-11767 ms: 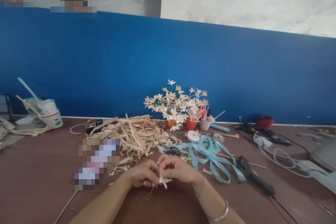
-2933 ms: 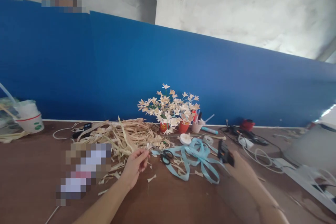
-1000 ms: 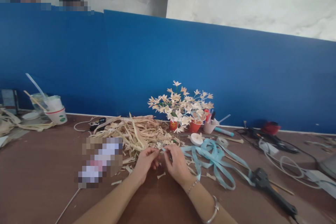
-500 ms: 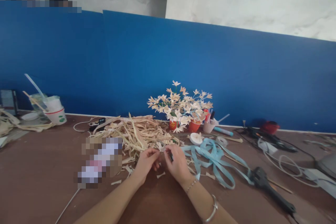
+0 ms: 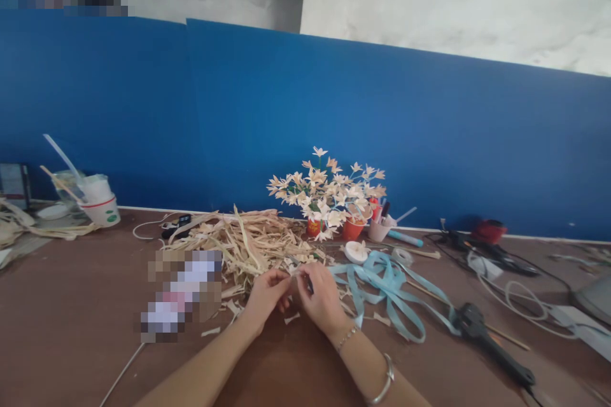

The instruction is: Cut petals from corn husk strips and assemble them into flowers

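My left hand [image 5: 268,296] and my right hand [image 5: 321,296] meet in front of a heap of dry, pale husk strips [image 5: 258,238]. Fingertips of both hands are pinched close together. Whatever lies between them is too small and too covered to make out. A dark thing shows in part inside the curl of my right hand. Small cut husk pieces [image 5: 292,318] are scattered on the table around the hands. Just right of my right hand lies a loose tangle of light blue ribbon [image 5: 389,280].
Husk flowers [image 5: 329,187] stand in red cups at the back. A white lid [image 5: 356,252], a tape roll [image 5: 402,257] and a cup of pens [image 5: 379,229] sit nearby. At right lies a black glue gun [image 5: 491,340]; at left, a blurred-out phone-like object [image 5: 184,292] with a cable.
My right hand's fingertips have moved slightly left, closing the gap to my left fingertips. The things on the table stay where they were.
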Motion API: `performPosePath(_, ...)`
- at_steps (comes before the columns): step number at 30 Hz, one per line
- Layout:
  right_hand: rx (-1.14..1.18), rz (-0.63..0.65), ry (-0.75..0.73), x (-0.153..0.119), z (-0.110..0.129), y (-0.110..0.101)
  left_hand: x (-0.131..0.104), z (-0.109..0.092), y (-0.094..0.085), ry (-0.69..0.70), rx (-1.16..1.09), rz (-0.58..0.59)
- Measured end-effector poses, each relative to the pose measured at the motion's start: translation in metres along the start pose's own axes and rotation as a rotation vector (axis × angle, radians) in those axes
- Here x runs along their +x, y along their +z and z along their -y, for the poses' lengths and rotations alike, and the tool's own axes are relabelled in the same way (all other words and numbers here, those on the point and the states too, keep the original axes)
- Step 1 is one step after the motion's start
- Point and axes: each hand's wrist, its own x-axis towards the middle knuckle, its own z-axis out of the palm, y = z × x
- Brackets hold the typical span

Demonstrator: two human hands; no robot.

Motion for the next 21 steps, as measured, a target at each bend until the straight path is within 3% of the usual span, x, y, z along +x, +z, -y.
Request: performPosePath(21, 0.119, -0.03, -0.022, -0.0022, 0.0037, -0.0035, 0.0, 0.002, -0.0023, 0.089, 0.08, -0.033)
